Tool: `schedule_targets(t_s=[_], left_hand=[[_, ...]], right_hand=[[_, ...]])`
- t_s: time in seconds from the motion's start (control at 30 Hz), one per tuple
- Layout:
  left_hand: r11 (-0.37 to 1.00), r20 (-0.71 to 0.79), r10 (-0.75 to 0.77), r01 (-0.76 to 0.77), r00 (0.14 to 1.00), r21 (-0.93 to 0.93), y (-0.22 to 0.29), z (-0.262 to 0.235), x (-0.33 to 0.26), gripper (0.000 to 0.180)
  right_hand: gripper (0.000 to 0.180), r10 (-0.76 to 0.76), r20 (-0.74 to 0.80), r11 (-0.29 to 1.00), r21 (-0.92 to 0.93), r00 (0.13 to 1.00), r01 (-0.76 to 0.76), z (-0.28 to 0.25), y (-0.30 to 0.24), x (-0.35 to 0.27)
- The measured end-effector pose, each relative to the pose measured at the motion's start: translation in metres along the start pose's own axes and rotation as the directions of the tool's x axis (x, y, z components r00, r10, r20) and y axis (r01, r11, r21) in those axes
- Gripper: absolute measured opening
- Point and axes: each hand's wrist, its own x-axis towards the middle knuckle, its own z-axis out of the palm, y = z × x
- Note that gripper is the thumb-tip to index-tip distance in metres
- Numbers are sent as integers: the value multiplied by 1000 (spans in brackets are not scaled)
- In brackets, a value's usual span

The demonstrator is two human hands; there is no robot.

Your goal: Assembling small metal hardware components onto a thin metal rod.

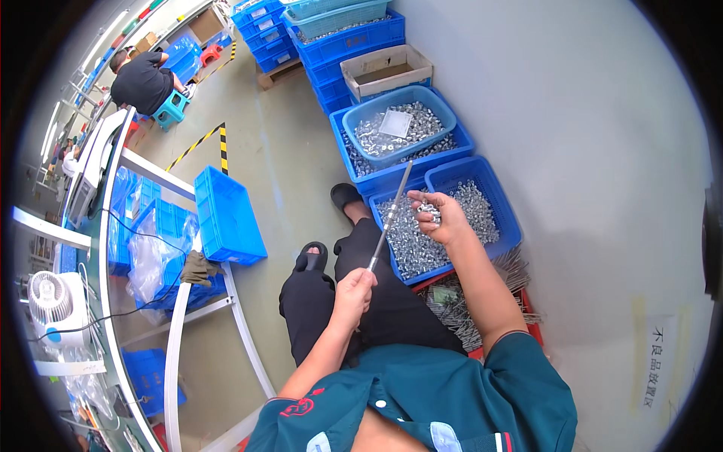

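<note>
Gripping the metal rod [389,218] by its lower end in my left hand [355,294], slanted upward, likely leaving its upper length clear. My right hand [450,218] curls around small metal fittings [429,212] beside it, above blue bins [506,245] of similar pieces, presumably placed for easy reach.

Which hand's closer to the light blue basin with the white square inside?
Right. Your right hand, holding small metal parts, is a little short of the basin; your left hand, gripping a metal rod, is farther back from it.
</note>
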Motion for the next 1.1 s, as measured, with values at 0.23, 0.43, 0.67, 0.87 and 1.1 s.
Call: schedule_targets(t_s=[0.23,0.43,0.67,0.87,1.1], left_hand=[[996,-50,9,-4,999,93,-13,-10,-9,24],[980,-43,65,-56,997,189,-14,-10,-14,22],[958,-42,88,-73,995,279,-17,-10,-12,22],[963,-51,64,-49,997,263,-16,-10,-11,21],[952,-47,149,-130,988,278,-12,1,-8,21]], right_hand=[[16,-80,158,994,87,984,67,-3,3,4],[22,-87,240,990,130,967,57,2,-3,1],[24,-113,176,993,2,978,115,14,-11,-4],[18,-189,211,941,-241,959,239,15,-20,-8],[14,-97,172,805,-565,980,179,37,-24,-24]])
